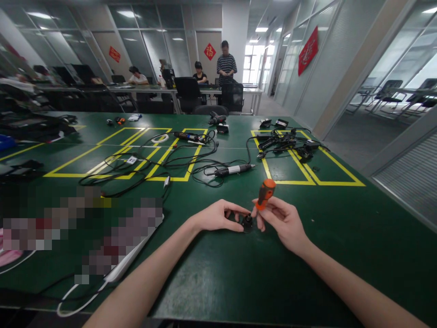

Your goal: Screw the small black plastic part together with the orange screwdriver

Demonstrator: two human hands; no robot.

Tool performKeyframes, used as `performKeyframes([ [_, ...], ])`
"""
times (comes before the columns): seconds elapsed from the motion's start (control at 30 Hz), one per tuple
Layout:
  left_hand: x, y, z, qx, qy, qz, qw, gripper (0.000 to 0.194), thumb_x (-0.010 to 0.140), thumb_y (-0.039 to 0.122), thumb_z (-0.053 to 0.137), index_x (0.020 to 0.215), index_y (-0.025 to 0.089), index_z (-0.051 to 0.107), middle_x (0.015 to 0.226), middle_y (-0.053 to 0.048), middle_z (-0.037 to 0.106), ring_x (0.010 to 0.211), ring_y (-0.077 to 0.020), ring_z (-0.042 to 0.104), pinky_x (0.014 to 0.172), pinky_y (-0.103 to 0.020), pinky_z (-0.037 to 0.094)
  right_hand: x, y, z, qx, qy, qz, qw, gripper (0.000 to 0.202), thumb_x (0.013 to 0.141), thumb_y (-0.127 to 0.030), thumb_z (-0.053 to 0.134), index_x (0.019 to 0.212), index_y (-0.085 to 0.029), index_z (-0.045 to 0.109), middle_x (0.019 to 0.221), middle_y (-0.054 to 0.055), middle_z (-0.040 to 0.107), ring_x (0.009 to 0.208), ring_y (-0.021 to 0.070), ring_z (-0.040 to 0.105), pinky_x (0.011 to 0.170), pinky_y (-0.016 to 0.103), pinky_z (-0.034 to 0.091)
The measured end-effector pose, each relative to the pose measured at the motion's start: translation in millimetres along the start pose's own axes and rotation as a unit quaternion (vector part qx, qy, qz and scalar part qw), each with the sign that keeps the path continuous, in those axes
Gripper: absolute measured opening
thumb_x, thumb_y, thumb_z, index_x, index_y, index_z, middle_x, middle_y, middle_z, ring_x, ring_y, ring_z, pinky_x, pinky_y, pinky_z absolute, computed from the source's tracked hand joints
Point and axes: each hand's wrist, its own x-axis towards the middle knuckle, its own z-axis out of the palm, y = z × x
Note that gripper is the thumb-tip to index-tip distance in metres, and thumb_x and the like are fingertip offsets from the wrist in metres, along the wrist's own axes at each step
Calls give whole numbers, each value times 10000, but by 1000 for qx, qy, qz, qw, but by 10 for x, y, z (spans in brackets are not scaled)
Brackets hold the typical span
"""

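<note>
On the green table [205,264], a small black part [248,221] sits between my two hands. The fingers and thumb of my left hand [220,216] close on it from the left. My right hand [282,221] grips a screwdriver with an orange and grey handle [265,193]. The handle points up and leans slightly right, and its lower end is by the black part. Whether the tip touches the part is too small to tell.
Beyond my hands lies a corded electric screwdriver [234,170] with looping black cables. Black parts [283,141] are heaped at the back right, with a drill [217,119] at the back. A white power strip [126,262] is at left. People are in the background.
</note>
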Motion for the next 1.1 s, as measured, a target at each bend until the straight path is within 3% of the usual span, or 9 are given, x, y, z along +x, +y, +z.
performKeyframes([
  [0.13,4,19,41,-29,32,25,999,602,664,296,862,1219,191,656,1059,-50,702,879,-159,601,704,-248,393,-16,27,2,2,13,15,1000,195,839,-320,751,944,-202,636,761,18,699,566,124,616,526,255,541],
  [0.27,17,-27,84,-26,45,6,999,429,659,324,862,1014,143,701,924,-39,702,781,-144,593,694,-258,403,-3,-2,11,-35,28,29,999,208,784,-345,794,797,-183,664,715,15,657,550,125,591,507,260,526],
  [0.43,23,-44,90,-15,55,-7,998,455,649,365,864,1017,142,715,818,-2,652,695,-113,512,643,-239,386,1,-6,-4,-22,6,10,1000,198,882,-375,685,846,-182,671,716,18,641,553,129,589,526,280,527],
  [0.53,17,-32,99,12,69,-13,997,458,641,402,868,997,145,732,718,33,566,658,-102,459,596,-227,338,-11,35,-16,-8,18,13,1000,207,830,-344,752,937,-194,658,748,18,678,591,134,612,562,279,545],
  [0.63,6,-21,126,18,79,-15,997,489,622,419,878,993,141,725,665,55,506,625,-93,433,562,-220,302,-7,48,-17,-30,37,17,999,203,776,-322,805,846,-186,670,740,16,673,570,123,600,539,262,533],
  [0.73,-7,-9,152,-20,63,-8,998,513,631,375,877,1043,131,691,700,38,577,626,-94,493,581,-216,352,12,25,-10,-40,30,11,999,203,814,-357,764,782,-174,682,774,26,657,541,115,586,503,265,513],
  [0.9,-25,1,145,-76,30,2,997,581,684,290,842,1212,168,635,1094,-85,695,704,-97,611,648,-227,433,18,27,-1,-2,15,12,1000,217,889,-400,676,905,-185,657,761,36,686,524,128,598,488,277,515],
  [0.97,-23,-12,132,-93,25,-12,995,568,697,292,834,1212,161,634,1064,-92,710,700,-99,621,664,-233,457,11,42,-2,2,23,12,1000,240,850,-384,727,964,-195,631,771,36,703,533,132,608,491,275,526],
  [1.1,-6,-51,113,-133,15,-31,990,575,656,294,863,1163,134,641,959,-90,729,699,-119,650,699,-264,504,10,49,-9,-36,42,24,998,236,806,-379,773,853,-186,645,655,10,660,516,130,585,482,266,519],
])
